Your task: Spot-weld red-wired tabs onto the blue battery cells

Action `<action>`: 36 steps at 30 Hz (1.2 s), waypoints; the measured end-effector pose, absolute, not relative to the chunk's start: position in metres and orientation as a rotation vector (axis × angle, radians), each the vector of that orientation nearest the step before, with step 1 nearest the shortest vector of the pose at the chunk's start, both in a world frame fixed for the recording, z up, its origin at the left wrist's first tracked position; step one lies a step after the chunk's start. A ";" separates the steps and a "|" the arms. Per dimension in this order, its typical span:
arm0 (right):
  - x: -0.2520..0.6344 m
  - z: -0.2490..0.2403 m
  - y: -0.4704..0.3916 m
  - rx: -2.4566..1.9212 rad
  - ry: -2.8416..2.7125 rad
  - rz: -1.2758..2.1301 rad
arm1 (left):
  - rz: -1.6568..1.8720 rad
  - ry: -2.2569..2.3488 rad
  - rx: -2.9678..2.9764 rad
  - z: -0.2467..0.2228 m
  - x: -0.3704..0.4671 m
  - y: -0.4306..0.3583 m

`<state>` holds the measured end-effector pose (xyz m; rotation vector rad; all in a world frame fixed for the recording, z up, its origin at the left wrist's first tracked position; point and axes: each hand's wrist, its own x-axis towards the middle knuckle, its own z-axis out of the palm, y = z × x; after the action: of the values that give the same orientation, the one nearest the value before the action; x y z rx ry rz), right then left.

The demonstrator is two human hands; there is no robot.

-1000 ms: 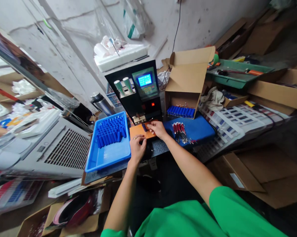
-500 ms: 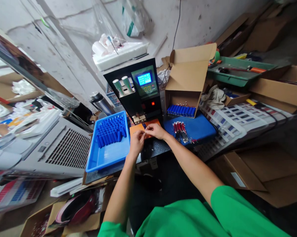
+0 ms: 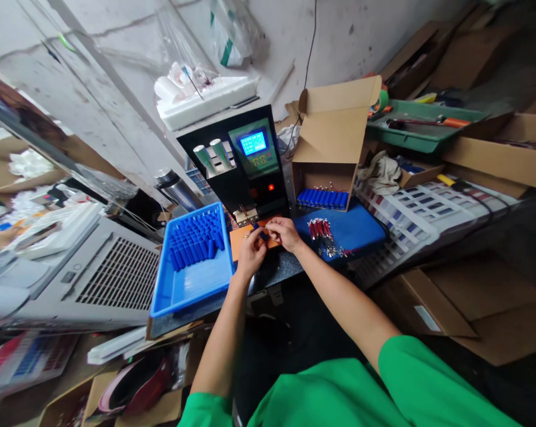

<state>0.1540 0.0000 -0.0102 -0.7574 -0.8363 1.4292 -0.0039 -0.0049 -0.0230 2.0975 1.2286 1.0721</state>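
Note:
Both of my hands are close together over the orange work plate, in front of a black spot welder. My left hand is closed around a blue battery cell, which lies mostly hidden below the welder's electrodes. Just right of it, my right hand is pinched on something too small to make out. Red and black wire leads lie bunched on a blue pad to the right. On the left, a blue tray holds many upright blue cells.
An open cardboard box with a row of blue cells stands right of the welder. A steel flask is behind the tray. White foam sits on the welder. At right are a white plastic crate and a green tray.
My left hand has turned, and its fingers now reach further toward the electrodes, with the blue cell showing there. My right hand stays pinched beside it. The whole view has shifted slightly.

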 end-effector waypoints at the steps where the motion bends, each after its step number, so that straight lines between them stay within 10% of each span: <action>1: 0.154 -0.010 0.001 -0.736 -0.794 1.439 | 1.080 1.230 2.087 -0.024 -0.003 -0.006; 36: 0.144 -0.010 0.008 -0.843 -0.763 1.337 | 1.178 1.416 1.844 -0.017 -0.002 0.007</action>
<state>0.1440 0.0079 -0.0103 -0.8432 -0.7627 1.3372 -0.0016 0.0073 -0.0166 1.8443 1.4156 1.1782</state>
